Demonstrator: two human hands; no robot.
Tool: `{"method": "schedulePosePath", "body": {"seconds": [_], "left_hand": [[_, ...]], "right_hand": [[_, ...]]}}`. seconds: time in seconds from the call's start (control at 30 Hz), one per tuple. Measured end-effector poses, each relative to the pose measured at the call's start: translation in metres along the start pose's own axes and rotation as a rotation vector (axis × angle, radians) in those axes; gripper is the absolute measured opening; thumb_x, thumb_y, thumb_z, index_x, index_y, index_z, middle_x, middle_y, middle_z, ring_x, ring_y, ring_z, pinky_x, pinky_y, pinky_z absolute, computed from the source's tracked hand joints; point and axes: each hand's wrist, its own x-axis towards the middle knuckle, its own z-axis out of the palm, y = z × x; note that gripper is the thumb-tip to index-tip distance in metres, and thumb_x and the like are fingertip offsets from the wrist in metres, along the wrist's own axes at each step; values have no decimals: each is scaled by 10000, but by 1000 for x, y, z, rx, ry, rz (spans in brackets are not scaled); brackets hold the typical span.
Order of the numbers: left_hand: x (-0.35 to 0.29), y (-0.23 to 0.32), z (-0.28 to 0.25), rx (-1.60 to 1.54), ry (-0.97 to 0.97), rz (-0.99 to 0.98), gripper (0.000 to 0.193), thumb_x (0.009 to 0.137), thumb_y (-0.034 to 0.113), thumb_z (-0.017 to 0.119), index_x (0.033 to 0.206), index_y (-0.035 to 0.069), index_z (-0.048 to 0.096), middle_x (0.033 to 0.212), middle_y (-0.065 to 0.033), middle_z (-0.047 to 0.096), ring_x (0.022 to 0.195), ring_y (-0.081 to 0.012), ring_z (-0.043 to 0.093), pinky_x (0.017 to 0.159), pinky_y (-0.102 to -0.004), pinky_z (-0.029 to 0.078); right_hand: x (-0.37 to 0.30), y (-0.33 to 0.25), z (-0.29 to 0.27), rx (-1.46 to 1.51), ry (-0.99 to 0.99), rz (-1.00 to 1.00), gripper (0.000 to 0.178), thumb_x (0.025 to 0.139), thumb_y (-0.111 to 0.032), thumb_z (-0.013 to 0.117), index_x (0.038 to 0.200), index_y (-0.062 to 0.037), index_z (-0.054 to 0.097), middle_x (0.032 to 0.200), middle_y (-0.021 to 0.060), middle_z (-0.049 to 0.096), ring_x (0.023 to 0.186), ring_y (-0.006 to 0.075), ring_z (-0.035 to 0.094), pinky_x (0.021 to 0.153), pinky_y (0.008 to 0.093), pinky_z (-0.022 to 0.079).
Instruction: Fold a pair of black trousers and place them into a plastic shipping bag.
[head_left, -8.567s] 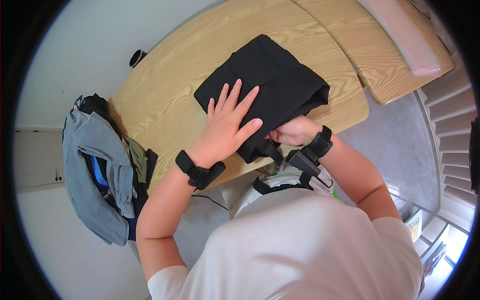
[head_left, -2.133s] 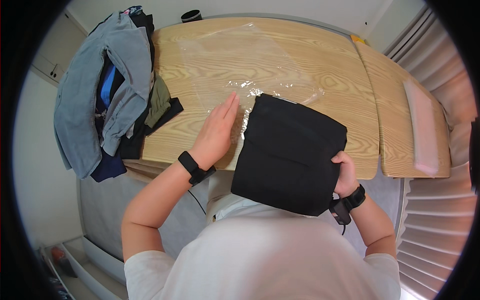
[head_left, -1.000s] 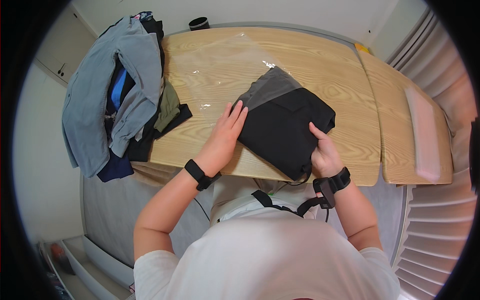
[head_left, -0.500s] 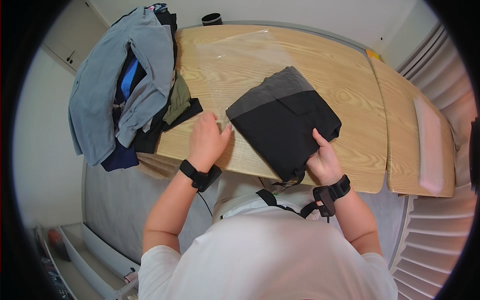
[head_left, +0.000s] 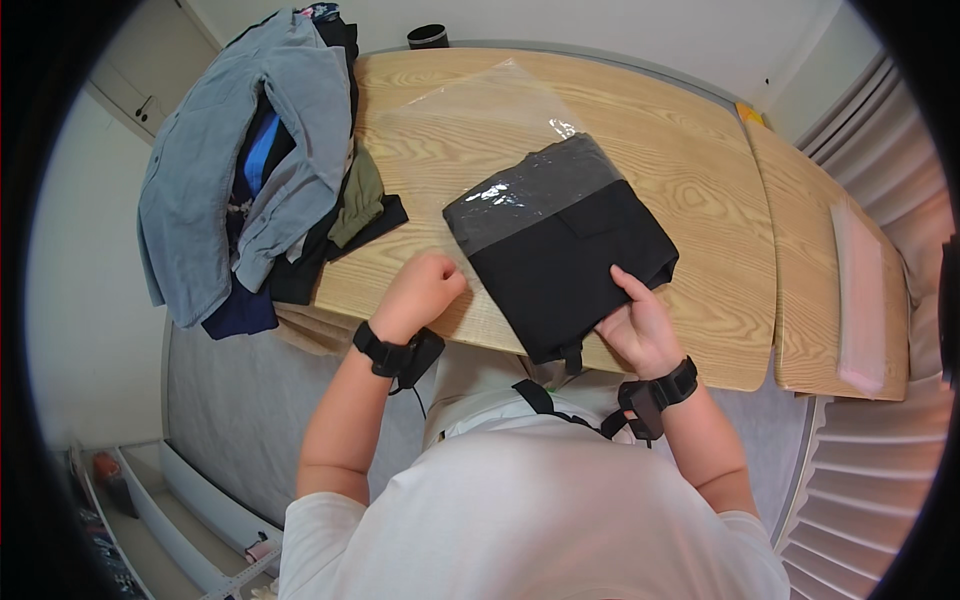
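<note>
A folded black garment [head_left: 585, 265] lies at a slant across the front part of the table, a short strap hanging off its near corner. Its far part is inside a clear plastic bag [head_left: 535, 190], which looks grey and shiny over the cloth and runs on flat beyond it. My right hand [head_left: 642, 325] grips the garment's near right side, thumb on top and fingers underneath. Beside the garment's left edge, my left hand [head_left: 425, 292] is closed, its fingertips pinched at the bag's near left edge; the thin film there is hard to see.
A heap of clothes [head_left: 240, 180], with a grey-blue shirt on top, covers the table's left end. The wooden table [head_left: 690, 160] reaches back to the wall, where a black cylinder [head_left: 428, 37] stands. A stack of clear bags [head_left: 858, 300] lies on the right side table.
The garment and bag have shifted slightly left, and the bag shows more glare. My left hand has moved down and its fingers have closed. The right hand has slid slightly left.
</note>
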Motion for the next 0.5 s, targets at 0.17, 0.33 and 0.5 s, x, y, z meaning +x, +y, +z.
{"method": "schedulePosePath", "body": {"seconds": [0.17, 0.33, 0.5], "left_hand": [[-40, 25, 1, 59, 93, 64, 395, 841, 297, 631, 590, -4, 581, 535, -167, 513, 514, -339, 530, 501, -411, 412], [-63, 37, 36, -36, -57, 766, 186, 805, 171, 654, 925, 31, 631, 903, -114, 621, 798, -291, 598, 700, -358, 505], [-32, 60, 58, 240, 177, 622, 301, 776, 156, 677, 1041, 20, 631, 998, -125, 634, 911, -340, 605, 795, -397, 497]], "right_hand": [[-4, -12, 12, -49, -33, 145, 396, 940, -124, 544, 1311, -37, 437, 1307, 115, 517, 1209, 260, 495, 1036, 432, 399], [5, -13, 36, 129, -131, 163, 246, 954, -135, 522, 1171, -20, 520, 1187, 127, 590, 1089, 248, 566, 935, 377, 474], [17, -6, 27, 133, -151, 224, 237, 961, -151, 507, 1153, -12, 527, 1168, 138, 600, 1060, 261, 578, 900, 373, 485]]}}
